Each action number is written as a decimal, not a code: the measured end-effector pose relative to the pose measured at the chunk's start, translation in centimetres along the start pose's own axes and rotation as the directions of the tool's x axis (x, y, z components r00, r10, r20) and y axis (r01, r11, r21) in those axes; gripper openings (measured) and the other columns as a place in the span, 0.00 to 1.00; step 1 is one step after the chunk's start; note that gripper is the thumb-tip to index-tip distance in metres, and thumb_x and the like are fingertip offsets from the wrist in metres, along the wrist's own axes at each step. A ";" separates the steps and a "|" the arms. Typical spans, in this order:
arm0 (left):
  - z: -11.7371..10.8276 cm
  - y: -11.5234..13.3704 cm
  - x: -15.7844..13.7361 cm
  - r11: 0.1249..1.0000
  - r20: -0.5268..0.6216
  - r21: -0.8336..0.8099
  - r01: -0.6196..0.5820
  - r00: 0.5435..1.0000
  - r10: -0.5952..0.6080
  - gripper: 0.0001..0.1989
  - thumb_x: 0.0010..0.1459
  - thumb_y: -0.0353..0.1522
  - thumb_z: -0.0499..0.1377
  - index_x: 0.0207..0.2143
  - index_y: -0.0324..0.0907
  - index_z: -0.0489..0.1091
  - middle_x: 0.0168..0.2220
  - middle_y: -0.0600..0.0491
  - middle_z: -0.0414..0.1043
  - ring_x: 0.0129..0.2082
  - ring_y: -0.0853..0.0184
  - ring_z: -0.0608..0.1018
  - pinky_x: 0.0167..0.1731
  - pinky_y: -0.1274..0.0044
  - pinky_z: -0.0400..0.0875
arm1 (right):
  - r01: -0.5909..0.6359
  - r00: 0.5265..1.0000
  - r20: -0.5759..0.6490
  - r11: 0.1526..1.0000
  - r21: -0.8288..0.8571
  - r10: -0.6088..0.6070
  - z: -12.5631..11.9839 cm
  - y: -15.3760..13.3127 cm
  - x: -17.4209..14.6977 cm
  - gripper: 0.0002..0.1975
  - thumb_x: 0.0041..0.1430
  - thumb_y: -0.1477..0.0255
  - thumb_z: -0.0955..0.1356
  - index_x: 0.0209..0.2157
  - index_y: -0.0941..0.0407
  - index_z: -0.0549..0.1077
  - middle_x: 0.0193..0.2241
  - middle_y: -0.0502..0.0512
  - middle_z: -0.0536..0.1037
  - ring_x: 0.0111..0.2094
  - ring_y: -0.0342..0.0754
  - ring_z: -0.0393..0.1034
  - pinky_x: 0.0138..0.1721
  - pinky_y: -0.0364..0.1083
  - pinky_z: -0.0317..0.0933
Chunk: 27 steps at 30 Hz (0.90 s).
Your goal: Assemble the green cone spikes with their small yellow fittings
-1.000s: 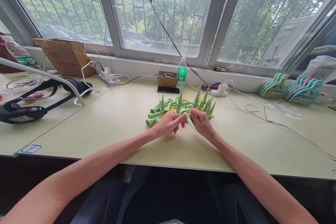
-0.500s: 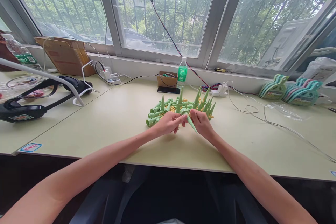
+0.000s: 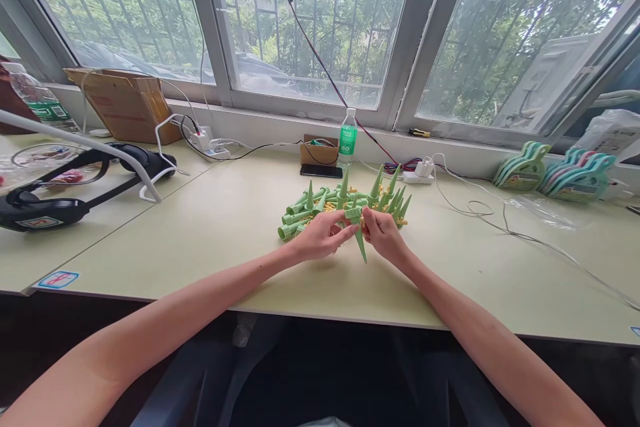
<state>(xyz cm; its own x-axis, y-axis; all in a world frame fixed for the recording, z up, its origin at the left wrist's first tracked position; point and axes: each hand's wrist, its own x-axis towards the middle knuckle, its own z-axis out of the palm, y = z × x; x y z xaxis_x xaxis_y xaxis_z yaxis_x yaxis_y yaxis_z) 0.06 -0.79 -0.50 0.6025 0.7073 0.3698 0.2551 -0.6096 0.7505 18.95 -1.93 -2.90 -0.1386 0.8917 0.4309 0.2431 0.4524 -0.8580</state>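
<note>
Between my hands is a light green plastic watering spike (image 3: 361, 244), its ribbed collar up and its pointed tip down toward me. My left hand (image 3: 324, 237) is closed on the collar from the left, thumb and fingers against it. From the right, my right hand (image 3: 384, 235) pinches at the same collar; a small yellow piece shows beside its fingertips, partly hidden. Just behind my hands lies a pile of similar green spikes (image 3: 297, 219), several pointing up, with yellow pieces among them.
A phone (image 3: 321, 171), a small cardboard box (image 3: 319, 153) and a green-labelled bottle (image 3: 347, 137) stand behind the pile. White cables (image 3: 505, 227) cross the right side near teal-handled items (image 3: 583, 177). A black headset (image 3: 75, 193) lies at left.
The held spike has turned, its tip swinging left and lower so it points more straight down. My left fingers have shifted around its collar; my right hand stays nearly in place.
</note>
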 end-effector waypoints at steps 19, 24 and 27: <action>0.5 -0.5 0.2 0.924 -0.041 0.325 -0.201 0.973 0.226 0.13 0.62 0.35 0.56 0.28 0.42 0.54 0.28 0.56 0.62 0.23 0.72 0.68 0.23 0.78 0.62 | -0.144 0.988 0.080 0.962 0.232 0.129 0.2 -1.4 0.3 0.33 0.58 0.43 0.65 0.15 0.53 0.53 0.12 0.44 0.53 0.14 0.37 0.45 0.17 0.43 0.40; 0.6 -0.7 0.2 0.932 -0.064 0.314 -0.182 0.975 0.212 0.12 0.59 0.33 0.57 0.28 0.42 0.54 0.29 0.56 0.62 0.23 0.73 0.68 0.22 0.79 0.63 | -0.138 0.990 0.067 0.967 0.212 0.127 0.3 -1.3 0.4 0.33 0.57 0.42 0.65 0.15 0.54 0.55 0.13 0.44 0.52 0.14 0.37 0.46 0.17 0.43 0.42; 0.6 -0.9 0.3 0.932 -0.093 0.318 -0.172 0.973 0.211 0.12 0.58 0.33 0.58 0.29 0.42 0.55 0.30 0.56 0.62 0.22 0.74 0.68 0.22 0.79 0.64 | -0.118 0.993 0.051 0.971 0.207 0.110 0.4 -1.2 0.4 0.33 0.58 0.43 0.65 0.16 0.54 0.56 0.14 0.44 0.52 0.14 0.37 0.47 0.17 0.42 0.43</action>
<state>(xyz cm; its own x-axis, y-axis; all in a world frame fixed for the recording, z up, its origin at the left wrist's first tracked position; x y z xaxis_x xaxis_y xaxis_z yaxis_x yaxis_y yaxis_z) 0.47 -0.28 -1.43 0.5697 0.5927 0.5694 0.3749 -0.8039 0.4617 18.21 -2.14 -1.78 -0.1601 0.9341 0.3191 0.0534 0.3310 -0.9421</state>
